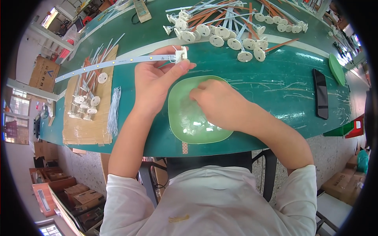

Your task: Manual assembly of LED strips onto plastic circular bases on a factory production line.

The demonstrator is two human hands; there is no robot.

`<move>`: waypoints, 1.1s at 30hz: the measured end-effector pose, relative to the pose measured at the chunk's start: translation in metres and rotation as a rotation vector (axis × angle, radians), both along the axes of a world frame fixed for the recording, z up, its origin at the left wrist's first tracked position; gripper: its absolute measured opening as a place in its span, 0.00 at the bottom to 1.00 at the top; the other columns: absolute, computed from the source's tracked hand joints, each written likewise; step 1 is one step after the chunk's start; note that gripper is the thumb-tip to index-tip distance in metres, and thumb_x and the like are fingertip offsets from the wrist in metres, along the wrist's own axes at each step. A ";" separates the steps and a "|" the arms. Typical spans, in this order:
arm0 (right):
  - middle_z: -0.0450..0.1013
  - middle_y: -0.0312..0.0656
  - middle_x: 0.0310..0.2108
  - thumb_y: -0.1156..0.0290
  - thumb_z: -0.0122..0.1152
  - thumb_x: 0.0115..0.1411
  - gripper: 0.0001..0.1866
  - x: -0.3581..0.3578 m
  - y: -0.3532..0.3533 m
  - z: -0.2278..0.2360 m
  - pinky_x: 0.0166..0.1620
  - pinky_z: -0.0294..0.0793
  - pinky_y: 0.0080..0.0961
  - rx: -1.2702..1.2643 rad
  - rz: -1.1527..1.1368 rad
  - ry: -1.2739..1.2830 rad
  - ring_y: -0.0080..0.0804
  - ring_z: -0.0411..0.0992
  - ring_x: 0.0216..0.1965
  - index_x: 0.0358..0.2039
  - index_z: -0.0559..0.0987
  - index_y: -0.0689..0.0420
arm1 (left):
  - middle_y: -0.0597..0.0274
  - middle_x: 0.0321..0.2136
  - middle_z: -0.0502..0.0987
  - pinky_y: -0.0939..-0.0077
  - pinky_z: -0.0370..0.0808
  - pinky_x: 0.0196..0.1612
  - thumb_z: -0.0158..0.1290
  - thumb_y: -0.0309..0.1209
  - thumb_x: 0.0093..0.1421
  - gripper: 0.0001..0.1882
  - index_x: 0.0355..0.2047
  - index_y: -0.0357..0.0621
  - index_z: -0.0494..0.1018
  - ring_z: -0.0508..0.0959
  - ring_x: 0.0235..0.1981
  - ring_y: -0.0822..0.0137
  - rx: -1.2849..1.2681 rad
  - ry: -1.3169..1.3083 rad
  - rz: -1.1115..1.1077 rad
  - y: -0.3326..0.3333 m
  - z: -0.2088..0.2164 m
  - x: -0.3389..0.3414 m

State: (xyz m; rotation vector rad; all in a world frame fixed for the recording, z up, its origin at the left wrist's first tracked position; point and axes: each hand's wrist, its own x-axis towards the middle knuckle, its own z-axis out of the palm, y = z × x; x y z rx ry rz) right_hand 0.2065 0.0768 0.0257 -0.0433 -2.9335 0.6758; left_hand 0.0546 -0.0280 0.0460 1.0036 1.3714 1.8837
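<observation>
Between the thumb and fingers of my left hand (155,80) is a white plastic end cap (181,54), joined to a long white LED strip (114,63) that stretches away to the left. My right hand (220,103) reaches down into a light green bowl (173,118). Its fingers are bent together inside, and their tips are hidden, so what they hold does not show. Small clear pieces (197,125) lie on the bottom of the bowl.
A pile of strips with round white caps (221,32) spreads across the far side. At left, cardboard (71,129) bears more capped strips, beside a bundle of thin white wires (114,112). A black phone (321,94) and a green lid (336,69) lie at right.
</observation>
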 end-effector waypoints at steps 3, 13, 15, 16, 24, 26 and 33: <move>0.74 0.51 0.32 0.78 0.61 0.49 0.11 -0.001 0.003 -0.006 0.43 0.75 0.42 -0.097 -0.022 0.138 0.51 0.74 0.38 0.36 0.79 0.64 | 0.51 0.40 0.79 0.70 0.80 0.45 0.62 0.21 0.56 0.20 0.49 0.29 0.72 0.82 0.40 0.59 -0.007 -0.002 -0.010 0.000 0.001 0.001; 0.77 0.48 0.33 0.75 0.67 0.46 0.13 0.011 0.007 0.010 0.45 0.75 0.37 -0.140 0.276 -0.130 0.45 0.76 0.39 0.34 0.80 0.64 | 0.45 0.50 0.76 0.76 0.80 0.42 0.59 0.22 0.59 0.20 0.51 0.34 0.71 0.82 0.41 0.59 -0.080 0.068 -0.066 0.000 0.001 0.000; 0.77 0.46 0.27 0.77 0.67 0.44 0.12 0.010 0.011 0.009 0.41 0.76 0.33 -0.282 0.235 -0.131 0.42 0.77 0.34 0.32 0.80 0.63 | 0.45 0.50 0.76 0.76 0.80 0.42 0.59 0.22 0.59 0.20 0.51 0.34 0.71 0.82 0.42 0.59 -0.082 0.071 -0.064 -0.001 0.001 0.000; 0.77 0.46 0.27 0.77 0.67 0.44 0.12 0.010 0.011 0.011 0.41 0.76 0.33 -0.281 0.234 -0.133 0.42 0.77 0.34 0.32 0.80 0.63 | 0.45 0.50 0.76 0.76 0.80 0.42 0.59 0.22 0.59 0.20 0.51 0.34 0.71 0.82 0.42 0.59 -0.083 0.076 -0.061 -0.001 0.001 0.000; 0.76 0.44 0.25 0.79 0.68 0.44 0.09 0.011 0.017 0.017 0.32 0.76 0.27 -0.359 0.123 0.058 0.36 0.77 0.27 0.29 0.81 0.62 | 0.49 0.46 0.78 0.70 0.78 0.44 0.62 0.23 0.57 0.19 0.48 0.33 0.72 0.82 0.39 0.61 0.012 -0.090 -0.125 -0.003 0.004 0.001; 0.76 0.44 0.25 0.79 0.68 0.44 0.09 0.012 0.018 0.017 0.32 0.76 0.27 -0.361 0.130 0.069 0.35 0.77 0.26 0.28 0.81 0.62 | 0.49 0.47 0.78 0.70 0.78 0.45 0.62 0.24 0.57 0.19 0.49 0.33 0.72 0.82 0.40 0.62 0.008 -0.082 -0.120 -0.003 0.004 0.001; 0.77 0.42 0.25 0.77 0.70 0.44 0.05 0.009 0.022 0.012 0.29 0.74 0.27 -0.339 0.201 0.060 0.36 0.75 0.25 0.24 0.82 0.60 | 0.50 0.46 0.78 0.70 0.79 0.44 0.62 0.23 0.57 0.20 0.49 0.33 0.72 0.82 0.40 0.61 -0.018 -0.044 -0.134 -0.002 0.003 0.000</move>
